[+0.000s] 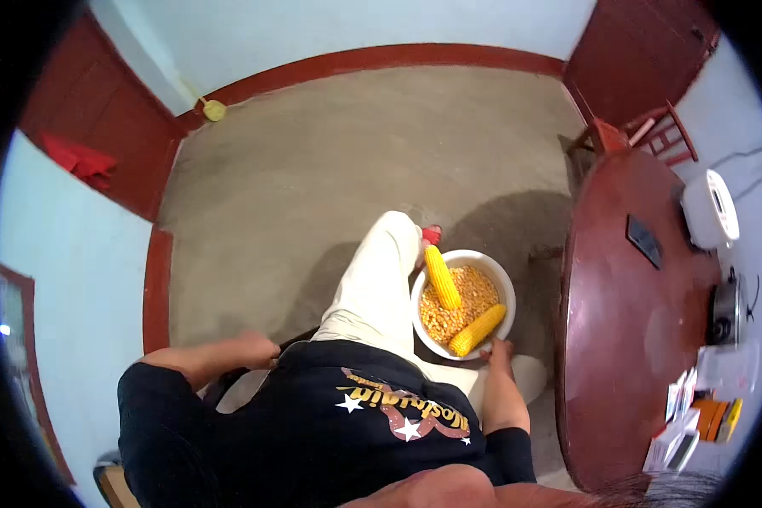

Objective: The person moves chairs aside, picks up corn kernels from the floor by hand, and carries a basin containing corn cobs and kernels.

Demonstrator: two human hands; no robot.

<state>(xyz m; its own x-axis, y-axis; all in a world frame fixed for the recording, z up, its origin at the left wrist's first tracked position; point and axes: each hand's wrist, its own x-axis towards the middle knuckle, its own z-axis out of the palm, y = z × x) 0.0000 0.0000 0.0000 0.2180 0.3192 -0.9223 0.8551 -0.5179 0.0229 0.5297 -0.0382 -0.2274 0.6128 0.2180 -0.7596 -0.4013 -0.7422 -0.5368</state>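
Observation:
A white basin (pixel 419 326) full of loose corn kernels (pixel 474 288) sits beside my bent leg. Two yellow ears of corn lie in it: one ear (pixel 442 278) leans against the far rim, the other ear (pixel 478 330) rests at the near right side. My right hand (pixel 498 351) is at the basin's near right rim, its fingers closed on the edge. Away from the basin, my left hand (pixel 258 349) is beside my left hip near the seat, fingers curled; whatever it grips is hidden.
On the right stands a dark red table (pixel 610 364) bearing a phone (pixel 644 241), a white appliance (pixel 709 210), a pot (pixel 728 311) and papers (pixel 677 432). A wooden chair (pixel 665 135) is behind it. A yellow-green scoop-like object (pixel 214 110) rests by the far left wall.

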